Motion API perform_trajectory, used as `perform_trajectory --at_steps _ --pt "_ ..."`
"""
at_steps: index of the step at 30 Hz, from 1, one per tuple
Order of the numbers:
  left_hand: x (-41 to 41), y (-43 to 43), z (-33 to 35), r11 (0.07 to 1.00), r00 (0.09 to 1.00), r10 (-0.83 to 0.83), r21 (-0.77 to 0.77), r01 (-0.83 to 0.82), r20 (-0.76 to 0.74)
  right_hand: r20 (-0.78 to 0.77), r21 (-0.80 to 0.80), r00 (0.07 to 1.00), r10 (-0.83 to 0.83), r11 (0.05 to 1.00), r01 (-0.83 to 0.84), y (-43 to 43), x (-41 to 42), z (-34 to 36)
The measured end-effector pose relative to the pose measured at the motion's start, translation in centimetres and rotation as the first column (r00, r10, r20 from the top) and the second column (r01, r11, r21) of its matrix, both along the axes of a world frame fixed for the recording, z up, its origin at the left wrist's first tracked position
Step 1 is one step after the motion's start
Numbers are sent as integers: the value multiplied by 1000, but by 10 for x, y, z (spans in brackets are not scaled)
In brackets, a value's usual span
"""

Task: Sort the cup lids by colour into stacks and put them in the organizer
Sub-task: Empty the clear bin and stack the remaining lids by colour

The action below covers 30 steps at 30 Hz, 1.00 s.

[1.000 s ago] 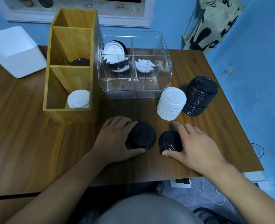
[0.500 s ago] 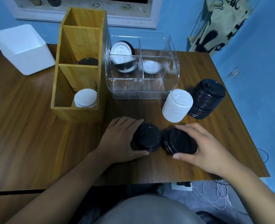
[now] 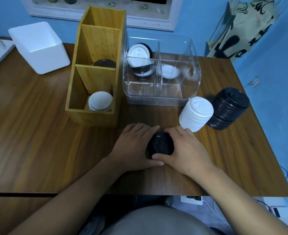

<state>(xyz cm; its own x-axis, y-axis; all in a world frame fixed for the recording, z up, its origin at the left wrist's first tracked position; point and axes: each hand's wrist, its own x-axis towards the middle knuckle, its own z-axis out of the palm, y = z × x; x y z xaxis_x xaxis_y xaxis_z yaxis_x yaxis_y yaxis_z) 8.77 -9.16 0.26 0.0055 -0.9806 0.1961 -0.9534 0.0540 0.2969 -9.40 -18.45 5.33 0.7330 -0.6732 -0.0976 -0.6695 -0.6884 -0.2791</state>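
Observation:
A small stack of black lids (image 3: pixel 161 144) sits on the wooden table (image 3: pixel 38 141) near its front edge. My left hand (image 3: pixel 133 148) grips it from the left and my right hand (image 3: pixel 186 150) grips it from the right. A tall white lid stack (image 3: pixel 196 113) and a tall black lid stack (image 3: pixel 228 108) stand at the right. The wooden organizer (image 3: pixel 97 68) holds white lids (image 3: pixel 100 100) in its front bay and a black lid (image 3: pixel 104 63) behind. The clear organizer (image 3: pixel 161 73) holds white and black lids (image 3: pixel 139 60) and a white lid (image 3: pixel 169 71).
A white box (image 3: pixel 39 46) stands at the back left of the table. A blue wall rises on the right, with a patterned bag (image 3: pixel 241 29) hanging at the far right corner. The table's front edge lies just below my forearms.
My right hand carried its black lids leftward and set them onto the black lids under my left hand. The two small piles are now one stack, held between both hands.

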Motion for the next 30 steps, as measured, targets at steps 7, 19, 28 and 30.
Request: perform_trajectory --at_steps 7,19,28,30 --pt "0 0 -2 999 1000 -27 -30 27 2 -48 58 998 27 998 -25 -4 2 0" --pt "0 -2 -3 993 999 -41 -111 38 -30 28 156 993 112 981 -115 -15 -5 1" --pt "1 -2 -5 990 997 -41 -139 30 -73 108 140 985 133 979 -147 -18 -7 -3" --pt "1 -3 -5 990 995 -39 -138 25 -94 147 147 983 108 981 -130 -19 -10 -3"
